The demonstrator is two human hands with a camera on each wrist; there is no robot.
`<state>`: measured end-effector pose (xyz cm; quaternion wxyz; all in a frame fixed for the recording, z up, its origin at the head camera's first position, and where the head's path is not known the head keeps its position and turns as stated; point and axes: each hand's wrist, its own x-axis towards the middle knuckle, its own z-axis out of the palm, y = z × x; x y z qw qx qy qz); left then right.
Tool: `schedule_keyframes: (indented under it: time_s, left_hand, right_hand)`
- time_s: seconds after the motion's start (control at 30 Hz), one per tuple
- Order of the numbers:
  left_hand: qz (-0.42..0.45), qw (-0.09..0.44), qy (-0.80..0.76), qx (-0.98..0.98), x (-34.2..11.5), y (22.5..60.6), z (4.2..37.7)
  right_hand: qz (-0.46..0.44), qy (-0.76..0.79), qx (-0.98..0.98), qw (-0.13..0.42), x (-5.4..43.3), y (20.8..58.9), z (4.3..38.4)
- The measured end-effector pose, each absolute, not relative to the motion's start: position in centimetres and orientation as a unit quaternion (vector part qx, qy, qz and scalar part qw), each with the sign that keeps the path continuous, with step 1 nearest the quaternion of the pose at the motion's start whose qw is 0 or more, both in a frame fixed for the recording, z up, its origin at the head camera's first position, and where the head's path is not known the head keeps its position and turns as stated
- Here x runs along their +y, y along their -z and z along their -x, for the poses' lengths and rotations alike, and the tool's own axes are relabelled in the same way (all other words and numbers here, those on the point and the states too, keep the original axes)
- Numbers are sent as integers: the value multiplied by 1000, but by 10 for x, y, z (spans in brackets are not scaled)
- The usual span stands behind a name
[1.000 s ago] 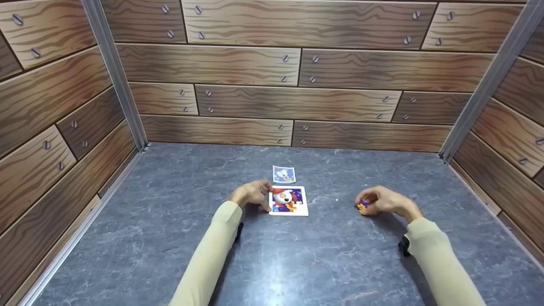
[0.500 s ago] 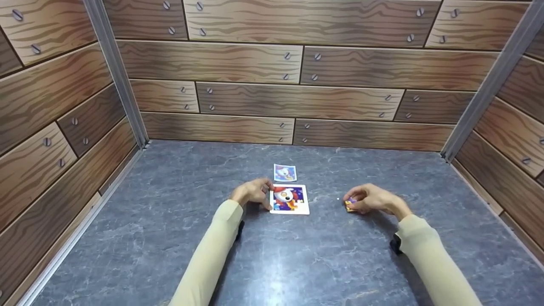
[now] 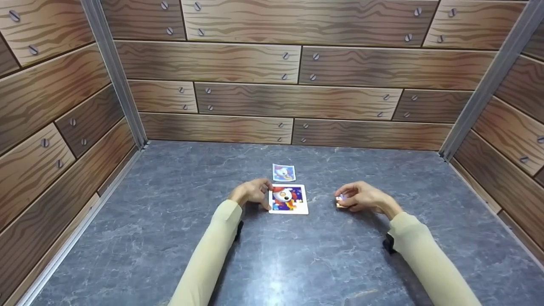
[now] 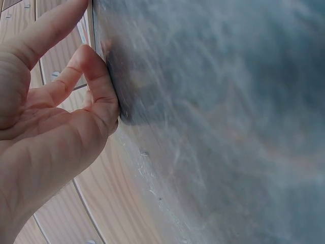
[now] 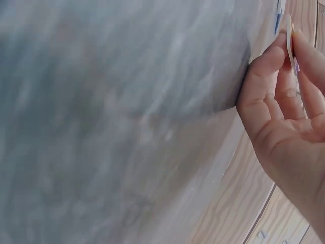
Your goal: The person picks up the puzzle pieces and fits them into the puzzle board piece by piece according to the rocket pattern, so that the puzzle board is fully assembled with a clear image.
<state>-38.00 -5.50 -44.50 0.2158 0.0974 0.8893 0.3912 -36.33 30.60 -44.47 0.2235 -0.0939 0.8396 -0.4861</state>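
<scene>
On the dark marbled table lies a white-bordered jigsaw puzzle board (image 3: 289, 199) with a cartoon white-and-red figure on purple. Its lower right part shows white, bare of picture. My left hand (image 3: 253, 192) holds the board's left side, fingers at the upper corner and thumb at the lower; its curled fingers (image 4: 99, 81) fill the left wrist view. To the right of the board, my right hand (image 3: 361, 196) pinches a small purple-and-yellow puzzle piece (image 3: 341, 200) between thumb and fingertips. Edge-on, the thin piece (image 5: 290, 43) appears in the right wrist view.
Just behind the board lies a small picture card (image 3: 283, 173) with a similar figure. Wood-patterned walls (image 3: 293, 102) close off the back and both sides, joined by grey metal corner posts (image 3: 484, 80).
My right hand has moved left with the puzzle piece, closer to the board. The left hand stays at the board's left side, and the board has not moved.
</scene>
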Motion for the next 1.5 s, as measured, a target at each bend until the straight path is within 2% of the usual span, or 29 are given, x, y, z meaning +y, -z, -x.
schedule_keyframes:
  time_s: [0.33, 0.77, 1.0, 1.5]
  left_hand:
    - [-85, 216, -394, 889, -55, 445, 379]
    - [-87, 215, -396, 889, -54, 445, 379]
    - [-102, 208, -385, 893, -54, 446, 381]
    - [-119, 193, -371, 901, -56, 446, 379]
  right_hand:
    - [80, 492, 842, 208, 282, 444, 363]
    - [68, 483, 846, 215, 242, 442, 362]
    - [97, 469, 854, 206, 228, 443, 363]
    - [163, 439, 871, 148, 204, 444, 364]
